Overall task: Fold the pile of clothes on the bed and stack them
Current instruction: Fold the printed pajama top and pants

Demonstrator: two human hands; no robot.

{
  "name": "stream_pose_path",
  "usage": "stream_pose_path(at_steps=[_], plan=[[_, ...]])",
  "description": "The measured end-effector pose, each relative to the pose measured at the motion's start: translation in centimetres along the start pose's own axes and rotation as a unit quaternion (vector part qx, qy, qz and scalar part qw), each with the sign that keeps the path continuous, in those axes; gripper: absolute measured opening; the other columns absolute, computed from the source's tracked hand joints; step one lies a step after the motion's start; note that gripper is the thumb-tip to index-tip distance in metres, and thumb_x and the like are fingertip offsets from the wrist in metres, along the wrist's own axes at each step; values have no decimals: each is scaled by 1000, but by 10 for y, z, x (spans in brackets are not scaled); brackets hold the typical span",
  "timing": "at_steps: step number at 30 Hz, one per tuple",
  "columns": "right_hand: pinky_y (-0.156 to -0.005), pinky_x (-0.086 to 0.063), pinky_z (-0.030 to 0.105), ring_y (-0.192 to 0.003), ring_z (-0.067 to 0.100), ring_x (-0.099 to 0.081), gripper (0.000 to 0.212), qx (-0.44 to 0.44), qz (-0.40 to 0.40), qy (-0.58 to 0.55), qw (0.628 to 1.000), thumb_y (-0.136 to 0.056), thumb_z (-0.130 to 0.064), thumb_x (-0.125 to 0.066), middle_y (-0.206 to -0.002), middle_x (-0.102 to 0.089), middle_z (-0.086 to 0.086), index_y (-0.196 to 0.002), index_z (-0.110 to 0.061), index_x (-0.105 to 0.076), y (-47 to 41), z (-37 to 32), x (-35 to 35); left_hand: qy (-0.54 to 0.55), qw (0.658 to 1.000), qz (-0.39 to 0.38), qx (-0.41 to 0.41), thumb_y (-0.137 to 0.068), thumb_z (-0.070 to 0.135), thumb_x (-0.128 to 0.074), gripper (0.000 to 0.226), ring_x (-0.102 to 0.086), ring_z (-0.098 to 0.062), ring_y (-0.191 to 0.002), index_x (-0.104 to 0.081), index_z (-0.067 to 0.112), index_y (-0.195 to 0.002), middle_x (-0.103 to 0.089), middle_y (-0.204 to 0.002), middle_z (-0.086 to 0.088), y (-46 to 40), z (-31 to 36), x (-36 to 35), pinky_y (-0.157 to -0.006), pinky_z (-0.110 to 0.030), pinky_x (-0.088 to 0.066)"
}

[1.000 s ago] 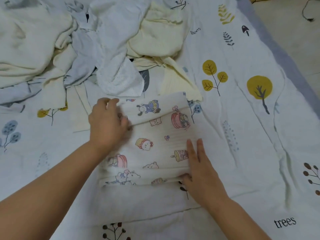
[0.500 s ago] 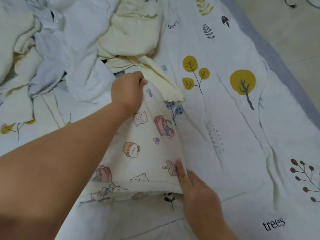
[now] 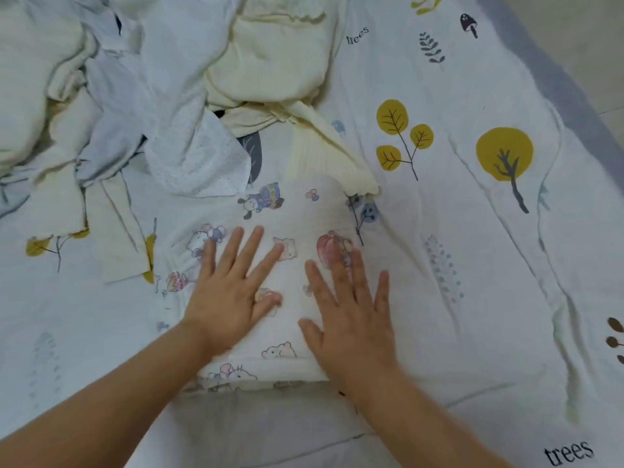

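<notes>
A white garment printed with cartoon animals (image 3: 297, 211) lies folded flat on the bed in front of me. My left hand (image 3: 233, 292) presses on its left half with fingers spread and straight. My right hand (image 3: 354, 315) lies flat on its right half, fingers straight too. Behind the garment, a heap of unfolded clothes fills the top left: a cream piece (image 3: 270, 62), a pale blue dotted piece (image 3: 196, 157) and more cream cloth (image 3: 30, 89).
The bed sheet (image 3: 472, 265) is white with yellow trees, leaves and the word "trees". A cream sleeve (image 3: 324, 153) reaches down to the cartoon garment's top right corner. The bed's grey edge (image 3: 567, 96) and the floor show at the top right.
My left hand let go of the garment's far edge and came back down. Both hands now lie flat on the folded cartoon garment.
</notes>
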State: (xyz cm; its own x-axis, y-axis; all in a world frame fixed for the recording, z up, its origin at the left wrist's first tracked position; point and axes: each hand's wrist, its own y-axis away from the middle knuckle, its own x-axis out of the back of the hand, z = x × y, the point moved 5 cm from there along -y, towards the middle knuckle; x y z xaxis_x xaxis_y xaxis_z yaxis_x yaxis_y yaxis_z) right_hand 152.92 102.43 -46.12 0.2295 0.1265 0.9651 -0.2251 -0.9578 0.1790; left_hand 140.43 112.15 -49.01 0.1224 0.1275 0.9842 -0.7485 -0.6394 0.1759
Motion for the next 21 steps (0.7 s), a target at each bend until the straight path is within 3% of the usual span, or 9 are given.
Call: stream_pose_path(at_steps=[3, 6, 8, 10, 12, 15, 18, 21], plan=[[-103, -24, 66, -138, 36, -27, 74, 21, -66, 37, 997, -76, -56, -64, -151, -25, 5, -139, -26, -43, 4, 10, -26, 2, 998, -56, 33, -91, 64, -4, 73, -28, -46, -135, -27, 17, -142, -24, -150, -16, 11, -37, -17, -106, -57, -20], [-108, -10, 64, -142, 38, -7, 75, 0, -72, 32, 997, -81, -58, -55, -155, -5, 4, -145, -28, -29, 6, 12, -30, 24, 997, -53, 59, -88, 67, 1, 78, -23, -45, -137, -23, 18, -143, -17, -152, -12, 9, -37, -10, -110, -54, -17], [-103, -20, 66, -138, 41, -25, 75, -30, -30, 22, 999, -77, -53, -60, -152, -25, 14, -141, -22, -38, 7, 7, -20, 43, 994, -43, 96, -91, 64, -6, 77, -24, -48, -136, -29, 14, -144, -23, -151, -17, 9, -27, 2, -108, -59, -18], [-102, -27, 65, -134, 37, -36, 64, -14, 12, 19, 1000, -79, -46, -49, -144, -40, 19, -137, -19, -43, 15, -6, -13, 74, 990, -34, 115, -89, 64, -14, 75, -14, -46, -139, -26, 16, -146, -18, -153, -18, 16, -19, 8, -109, -60, -12], [-103, -24, 64, -132, 32, -42, 56, 45, 7, 38, 998, -82, -43, -41, -142, -43, 15, -133, -23, -51, 27, -19, -20, 54, 991, -81, 88, -83, 72, -3, 80, 4, -42, -142, -5, 26, -149, 4, -156, -12, 30, -10, -3, -112, -60, -3], [-102, -22, 61, -125, 29, -50, 51, 99, 2, 44, 994, -78, -42, -64, -137, -51, 12, -125, -24, -61, 34, -26, -22, 17, 987, -149, 55, -63, 77, 27, 86, 36, -34, -133, 31, 32, -136, 38, -146, -5, 43, -13, -25, -110, -51, 19], [-101, -35, 57, -124, 35, -50, 51, -7, 64, -66, 996, -78, -27, -58, -134, -52, 19, -126, -8, -59, 27, -6, -7, 31, 988, -137, 65, -65, 77, 25, 81, 41, -30, -131, 38, 34, -132, 45, -142, -1, 36, -15, -24, -107, -48, 24], [-101, -33, 35, -127, 22, -39, 60, -226, 30, -282, 932, -88, -24, -56, -142, -40, 8, -143, -15, -32, 27, 29, 1, 78, 993, -83, 44, -76, 75, 5, 76, 36, -24, -136, 26, 37, -139, 36, -148, 2, 32, -8, -16, -108, -44, 25]])
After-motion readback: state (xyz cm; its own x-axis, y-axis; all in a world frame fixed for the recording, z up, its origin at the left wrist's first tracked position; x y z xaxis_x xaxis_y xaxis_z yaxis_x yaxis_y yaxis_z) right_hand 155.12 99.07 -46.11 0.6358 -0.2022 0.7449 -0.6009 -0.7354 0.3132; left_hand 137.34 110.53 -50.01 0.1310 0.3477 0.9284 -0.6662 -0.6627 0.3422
